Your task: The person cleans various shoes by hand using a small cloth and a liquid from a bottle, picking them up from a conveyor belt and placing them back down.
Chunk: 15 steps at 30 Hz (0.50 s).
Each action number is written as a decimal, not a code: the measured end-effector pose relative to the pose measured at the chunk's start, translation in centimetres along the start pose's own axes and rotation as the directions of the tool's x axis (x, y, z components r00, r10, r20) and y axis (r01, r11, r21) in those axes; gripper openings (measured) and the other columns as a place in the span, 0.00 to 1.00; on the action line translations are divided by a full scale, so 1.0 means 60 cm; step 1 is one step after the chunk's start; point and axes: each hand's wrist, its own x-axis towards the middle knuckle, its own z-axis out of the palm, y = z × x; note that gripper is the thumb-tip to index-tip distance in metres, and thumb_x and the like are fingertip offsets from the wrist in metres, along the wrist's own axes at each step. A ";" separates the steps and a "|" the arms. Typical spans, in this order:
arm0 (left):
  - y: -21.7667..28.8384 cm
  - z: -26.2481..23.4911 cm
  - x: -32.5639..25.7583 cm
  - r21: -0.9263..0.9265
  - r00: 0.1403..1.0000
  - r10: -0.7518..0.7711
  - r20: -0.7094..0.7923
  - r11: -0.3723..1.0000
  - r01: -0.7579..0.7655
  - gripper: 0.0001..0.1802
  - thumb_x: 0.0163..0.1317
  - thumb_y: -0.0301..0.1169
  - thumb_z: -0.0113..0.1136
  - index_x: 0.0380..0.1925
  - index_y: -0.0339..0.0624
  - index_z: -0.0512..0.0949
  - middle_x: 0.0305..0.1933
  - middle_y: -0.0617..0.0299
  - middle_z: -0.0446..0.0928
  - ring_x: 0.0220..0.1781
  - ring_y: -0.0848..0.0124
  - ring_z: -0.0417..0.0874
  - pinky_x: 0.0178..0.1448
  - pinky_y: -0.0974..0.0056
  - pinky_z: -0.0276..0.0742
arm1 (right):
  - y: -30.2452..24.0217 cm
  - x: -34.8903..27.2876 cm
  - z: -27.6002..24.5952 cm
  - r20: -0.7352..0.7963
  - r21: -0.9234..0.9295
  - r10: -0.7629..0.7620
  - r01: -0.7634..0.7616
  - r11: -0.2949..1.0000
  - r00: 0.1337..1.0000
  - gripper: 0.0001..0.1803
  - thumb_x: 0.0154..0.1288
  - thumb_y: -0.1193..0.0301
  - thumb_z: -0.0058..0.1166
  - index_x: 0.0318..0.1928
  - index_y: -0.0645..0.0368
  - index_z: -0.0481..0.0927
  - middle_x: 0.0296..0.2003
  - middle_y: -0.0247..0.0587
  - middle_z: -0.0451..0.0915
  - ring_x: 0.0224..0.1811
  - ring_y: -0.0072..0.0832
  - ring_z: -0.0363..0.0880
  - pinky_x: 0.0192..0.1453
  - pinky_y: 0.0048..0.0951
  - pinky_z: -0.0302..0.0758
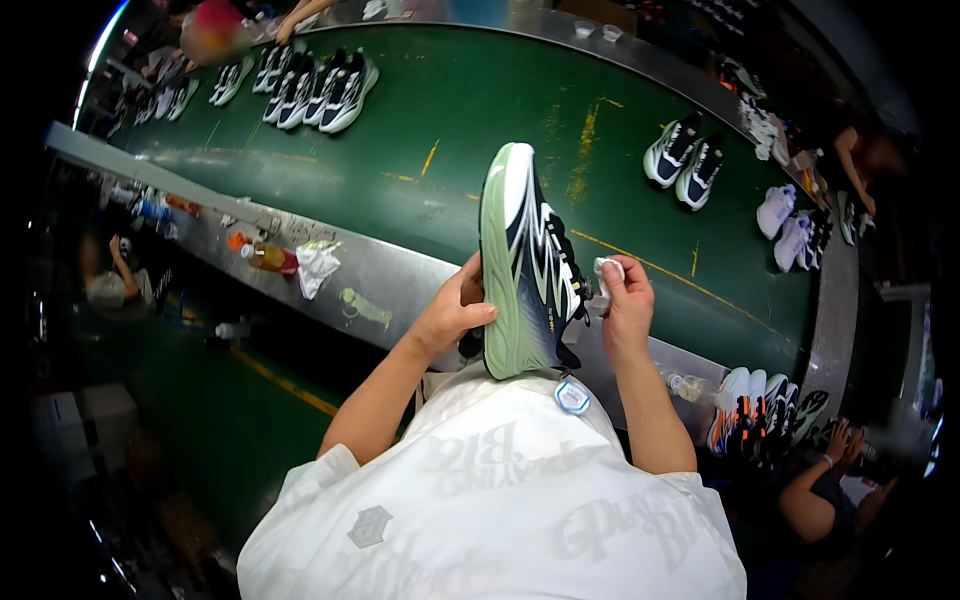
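My left hand (455,312) grips a sports shoe (525,265) by its pale green sole, holding it upright with the toe pointing away from me. The shoe's upper is dark blue with white streaks. My right hand (626,300) pinches a small white cloth (607,272) and presses it against the shoe's right side near the heel. A round tag (573,397) hangs below the shoe, over my white shirt.
A green conveyor belt (450,120) with a metal rim (380,285) runs ahead. A pair of shoes (685,160) lies on it to the right, and several more (310,90) at far left. A bottle (268,258) and rag (318,265) rest on the rim. Other people work at both ends.
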 end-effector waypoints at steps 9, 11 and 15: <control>0.013 -0.005 -0.015 0.063 0.999 0.014 0.034 0.998 -0.017 0.64 0.50 0.32 0.72 0.80 0.36 0.38 0.75 0.49 0.61 0.73 0.62 0.66 0.77 0.59 0.60 | -0.145 0.002 0.120 0.407 -0.175 -0.401 0.501 0.848 0.821 0.07 0.64 0.82 0.64 0.42 0.62 0.82 0.34 0.30 0.79 0.35 0.17 0.74 0.39 0.20 0.71; 0.013 -0.002 -0.016 0.065 0.998 0.035 0.049 0.997 -0.038 0.64 0.51 0.32 0.71 0.80 0.36 0.38 0.75 0.49 0.60 0.73 0.63 0.66 0.76 0.59 0.60 | -0.165 0.015 0.148 0.517 -0.214 -0.465 0.634 0.743 0.719 0.09 0.60 0.84 0.65 0.41 0.63 0.83 0.34 0.34 0.81 0.36 0.21 0.77 0.40 0.23 0.73; 0.025 0.008 -0.019 0.144 0.998 0.018 0.059 0.989 -0.027 0.64 0.51 0.32 0.71 0.80 0.36 0.38 0.75 0.48 0.61 0.72 0.62 0.67 0.76 0.59 0.61 | -0.202 0.041 0.190 0.577 -0.261 -0.501 0.727 0.635 0.645 0.09 0.57 0.85 0.66 0.39 0.63 0.84 0.35 0.39 0.83 0.37 0.27 0.81 0.40 0.27 0.77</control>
